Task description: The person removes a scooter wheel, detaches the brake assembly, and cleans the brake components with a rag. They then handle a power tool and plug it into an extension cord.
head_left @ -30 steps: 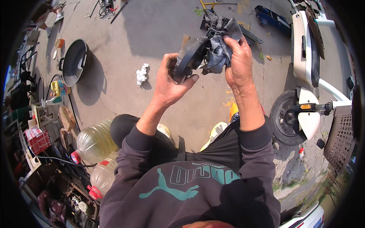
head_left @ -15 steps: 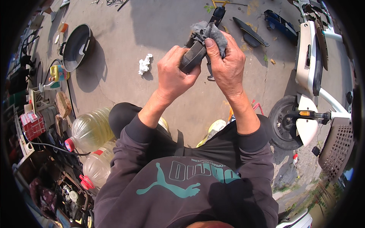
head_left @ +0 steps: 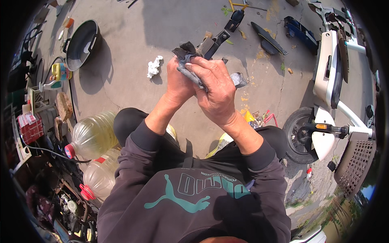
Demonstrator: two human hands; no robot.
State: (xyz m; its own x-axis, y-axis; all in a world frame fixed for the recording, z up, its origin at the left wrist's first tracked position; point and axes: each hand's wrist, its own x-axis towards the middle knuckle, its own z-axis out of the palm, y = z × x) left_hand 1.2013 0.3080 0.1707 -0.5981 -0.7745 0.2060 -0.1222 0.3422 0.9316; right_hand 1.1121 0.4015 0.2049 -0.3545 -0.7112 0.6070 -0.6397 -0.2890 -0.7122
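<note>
My left hand [head_left: 178, 84] is closed around a dark part, mostly hidden behind the fingers and cloth. In the previous view it is a black, bar-shaped piece. My right hand [head_left: 216, 89] presses a crumpled grey rag [head_left: 189, 73] against it, fingers bent over the cloth. A black edge [head_left: 184, 49] stands out above the left fingers; whether it is rag or part I cannot tell. Just beyond the hands is a black bracket-like piece [head_left: 217, 43], its near end covered by them. A dark blue-black piece [head_left: 235, 20] lies farther on.
Crumpled white paper [head_left: 154, 67] and a large black pan [head_left: 82, 45] lie to the left. Two big clear bottles [head_left: 95, 133] stand by my left knee. On the right are dark panels [head_left: 268, 39], a wheel [head_left: 300, 133] and a white scooter frame [head_left: 327, 69] with a basket [head_left: 356, 166].
Both hands have come down and closer together. The right hand with the rag has moved left over the part, which has turned and is now largely covered.
</note>
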